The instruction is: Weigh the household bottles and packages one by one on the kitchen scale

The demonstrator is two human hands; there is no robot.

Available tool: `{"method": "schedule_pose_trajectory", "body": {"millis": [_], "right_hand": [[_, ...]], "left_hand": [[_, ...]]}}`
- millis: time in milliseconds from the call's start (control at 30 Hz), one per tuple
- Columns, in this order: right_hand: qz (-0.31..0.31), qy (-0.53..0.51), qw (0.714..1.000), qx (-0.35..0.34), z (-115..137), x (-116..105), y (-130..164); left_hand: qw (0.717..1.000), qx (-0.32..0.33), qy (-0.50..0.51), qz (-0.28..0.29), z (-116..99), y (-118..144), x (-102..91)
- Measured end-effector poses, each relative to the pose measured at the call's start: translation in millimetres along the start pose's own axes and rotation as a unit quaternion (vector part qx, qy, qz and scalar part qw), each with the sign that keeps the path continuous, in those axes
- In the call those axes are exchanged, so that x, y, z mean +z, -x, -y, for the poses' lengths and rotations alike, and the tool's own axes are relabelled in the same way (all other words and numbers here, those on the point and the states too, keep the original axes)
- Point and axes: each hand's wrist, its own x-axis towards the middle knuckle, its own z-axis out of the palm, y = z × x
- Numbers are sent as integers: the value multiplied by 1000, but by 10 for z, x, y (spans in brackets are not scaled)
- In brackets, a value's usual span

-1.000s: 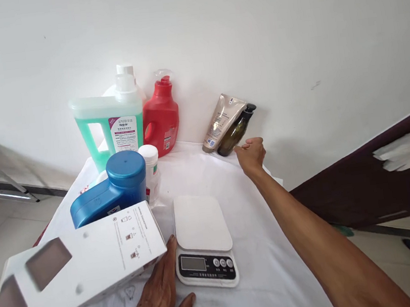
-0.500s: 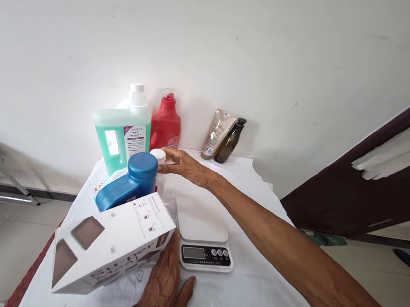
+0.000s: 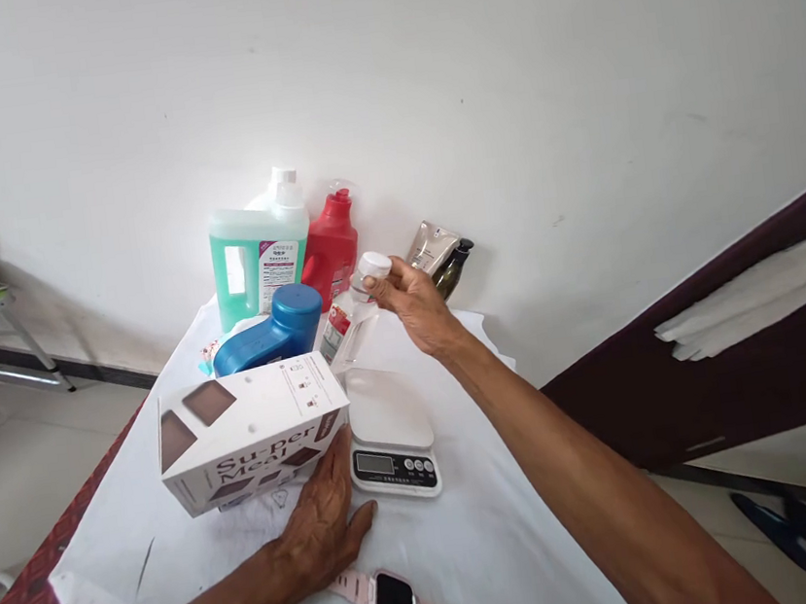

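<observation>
My right hand grips a small clear bottle by its white cap, holding it tilted in the air above the far edge of a white kitchen scale. My left hand lies flat on the white cloth, fingers touching the near side of a white carton lettered "Super Meal". The scale's platform is bare and its display shows no readable figures.
A blue jug, a green detergent jug and a red bottle stand at the back by the wall, with a beige tube and dark bottle leaning there. A pink smartwatch lies near me. A dark bench runs along the right.
My right hand moved from the tube at the wall to the small white-capped bottle, gripped it and lifted it over the scale. The view pulled back, revealing the watch.
</observation>
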Motion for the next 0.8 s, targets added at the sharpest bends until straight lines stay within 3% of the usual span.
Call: {"method": "schedule_pose_trajectory", "body": {"millis": [233, 400, 567, 800], "right_hand": [[-46, 70, 996, -4, 390, -308, 459], [-69, 73, 995, 1, 273, -384, 767], [-88, 82, 993, -1, 114, -404, 874], [-87, 96, 991, -4, 155, -358, 998]], "left_hand": [[1000, 18, -1, -6, 15, -28, -11], [1000, 20, -3, -10, 45, -43, -10], [1000, 19, -13, -10, 57, -46, -19], [999, 35, -22, -22, 25, -41, -32]]}}
